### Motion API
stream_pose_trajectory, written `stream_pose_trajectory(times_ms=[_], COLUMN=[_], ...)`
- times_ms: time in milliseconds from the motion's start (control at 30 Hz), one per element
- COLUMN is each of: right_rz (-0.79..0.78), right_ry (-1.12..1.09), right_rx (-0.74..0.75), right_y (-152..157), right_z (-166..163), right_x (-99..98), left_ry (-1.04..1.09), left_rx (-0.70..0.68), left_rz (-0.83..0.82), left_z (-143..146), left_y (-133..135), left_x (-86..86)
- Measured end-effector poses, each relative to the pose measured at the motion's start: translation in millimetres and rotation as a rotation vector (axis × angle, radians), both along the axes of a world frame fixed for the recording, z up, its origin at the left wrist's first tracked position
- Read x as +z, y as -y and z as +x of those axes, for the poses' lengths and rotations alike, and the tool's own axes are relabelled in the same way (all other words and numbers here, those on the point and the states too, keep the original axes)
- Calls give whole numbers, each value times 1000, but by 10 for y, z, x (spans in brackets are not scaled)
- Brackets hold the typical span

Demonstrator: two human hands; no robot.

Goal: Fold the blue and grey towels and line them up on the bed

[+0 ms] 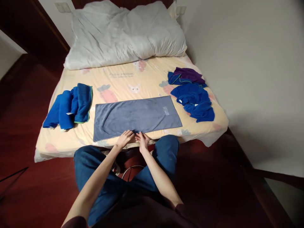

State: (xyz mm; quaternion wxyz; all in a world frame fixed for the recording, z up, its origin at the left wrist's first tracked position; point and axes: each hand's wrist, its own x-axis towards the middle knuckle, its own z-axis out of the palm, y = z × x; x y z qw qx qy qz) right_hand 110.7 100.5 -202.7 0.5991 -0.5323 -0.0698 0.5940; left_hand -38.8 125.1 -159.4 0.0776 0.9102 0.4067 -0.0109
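A grey-blue towel point(133, 115) lies spread out as a long rectangle along the near side of the bed, with small pale lettering by its right end. My left hand point(125, 138) is at the middle of the towel's near edge, palm down, its fingers closed over the edge. Close beside it, my right hand point(142, 141) has its fingers apart, with the fingertips at the same edge. A small dark crease shows in the towel between the two hands. The undersides of my fingers are hidden.
Folded blue towels point(67, 109) lie on the bed's left. Crumpled blue cloths point(196, 99) and a purple cloth point(188, 74) lie on the right. A large whitish pillow or quilt point(128, 34) covers the head of the patterned bed sheet point(123, 80). A wall point(249, 79) stands at right.
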Motion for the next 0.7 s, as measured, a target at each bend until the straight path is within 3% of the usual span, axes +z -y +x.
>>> stream_pose_trajectory(times_ms=[100,200,267,400,467,533,700], right_rz=[-25,-39,-45,-87,-118,-136,-160], right_ry=[61,89,92,80,64,56,55], right_rx=[-33,-62,-74,-114,-121,-108,-79], right_y=[-5,5,14,23,20,12,-26], right_z=[-51,-102,-132,-163,-159,-146,-125], right_x=[-2,1,9,38,57,77,116], left_ry=[-5,49,102,137,78,13,11], left_rx=[-49,-62,-7,198,302,381,513], left_rz=[-72,-157,-138,-57,-87,-156,-239], left_z=[42,-10,-15,135,255,367,537], left_y=[-73,-420,-890,-2125,-2636,-2959,-3149], left_x=[58,201,328,462,405,290,56])
